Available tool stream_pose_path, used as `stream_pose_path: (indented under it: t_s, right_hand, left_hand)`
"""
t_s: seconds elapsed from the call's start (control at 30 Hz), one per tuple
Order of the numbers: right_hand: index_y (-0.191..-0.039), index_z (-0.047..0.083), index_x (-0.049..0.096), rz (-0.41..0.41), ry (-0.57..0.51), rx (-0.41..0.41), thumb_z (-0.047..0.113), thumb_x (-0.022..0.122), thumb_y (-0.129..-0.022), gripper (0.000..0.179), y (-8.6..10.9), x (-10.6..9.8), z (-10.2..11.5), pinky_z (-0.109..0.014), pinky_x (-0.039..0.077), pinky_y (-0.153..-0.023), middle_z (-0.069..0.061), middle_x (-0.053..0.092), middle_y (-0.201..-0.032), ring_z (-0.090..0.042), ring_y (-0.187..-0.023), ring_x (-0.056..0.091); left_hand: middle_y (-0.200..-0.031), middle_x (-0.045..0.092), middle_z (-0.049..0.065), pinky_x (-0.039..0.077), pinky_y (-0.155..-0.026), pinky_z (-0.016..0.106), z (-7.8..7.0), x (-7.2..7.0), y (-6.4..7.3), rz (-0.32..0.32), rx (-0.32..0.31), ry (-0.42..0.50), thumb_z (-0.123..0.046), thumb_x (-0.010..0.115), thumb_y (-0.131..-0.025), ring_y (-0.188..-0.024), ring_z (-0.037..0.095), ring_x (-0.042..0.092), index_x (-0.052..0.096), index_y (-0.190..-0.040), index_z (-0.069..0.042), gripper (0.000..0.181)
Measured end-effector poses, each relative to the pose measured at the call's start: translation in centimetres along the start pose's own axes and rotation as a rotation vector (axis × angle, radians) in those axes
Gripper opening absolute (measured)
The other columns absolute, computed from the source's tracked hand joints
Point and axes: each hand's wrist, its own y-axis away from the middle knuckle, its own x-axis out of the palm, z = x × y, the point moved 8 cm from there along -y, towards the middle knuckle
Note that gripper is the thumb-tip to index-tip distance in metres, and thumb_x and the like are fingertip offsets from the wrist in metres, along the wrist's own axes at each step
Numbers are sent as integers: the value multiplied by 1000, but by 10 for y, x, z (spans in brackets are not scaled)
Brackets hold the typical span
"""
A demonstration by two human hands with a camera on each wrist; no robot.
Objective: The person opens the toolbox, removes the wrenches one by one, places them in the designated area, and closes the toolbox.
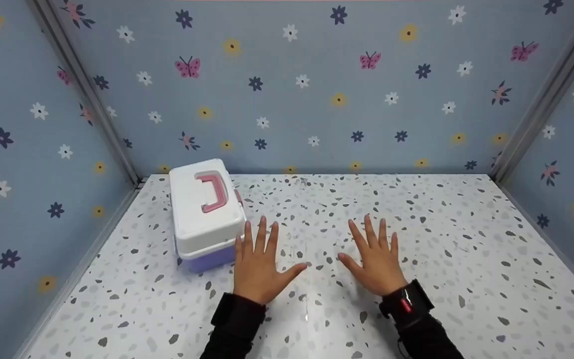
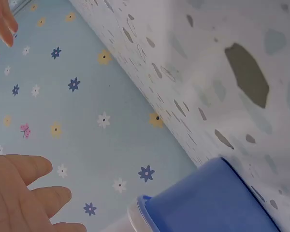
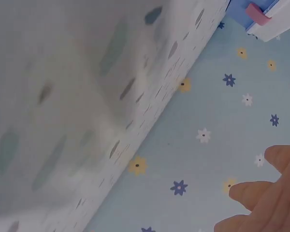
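Observation:
A storage box (image 1: 192, 219) with a white lid, a pink carry handle (image 1: 215, 193) and a blue-purple base stands at the left of the table. My left hand (image 1: 259, 269) is spread flat with straight fingers, just right of the box's near corner, holding nothing. To the right, my right hand (image 1: 376, 264) is likewise spread, fingers pointing away and palm down. In the left wrist view the box's blue base (image 2: 208, 200) shows near the left fingers (image 2: 34, 166). A pink latch (image 3: 257, 13) on the box front appears in the right wrist view.
The white terrazzo-patterned table (image 1: 456, 224) is enclosed by blue panels (image 1: 297, 60) printed with flowers and butterflies at the back and both sides. Grey metal posts (image 1: 87, 89) mark the corners. Black bands (image 1: 406, 304) wrap both wrists.

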Motion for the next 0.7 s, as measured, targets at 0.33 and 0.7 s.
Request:
stream_pose_path:
  t_s: [0.33,0.7]
  right_hand:
    - [-156,23,25,25,-275,-81,52,51,-97,71,-18,14,52,-65,16,-117,-15,18,-163,-43,-150,9]
    - [-157,25,20,228,-654,-121,46,47,-101,66,-64,33,109,-52,20,-121,-4,19,-164,-25,-152,17]
  left_hand:
    - [-164,14,19,10,-120,60,39,-27,3,-184,35,-3,-71,61,-79,-150,46,5,26,-156,-13,102]
    - [-161,16,25,11,-116,67,103,-59,6,-320,-148,126,-51,69,-85,-147,52,7,23,-155,-6,96]
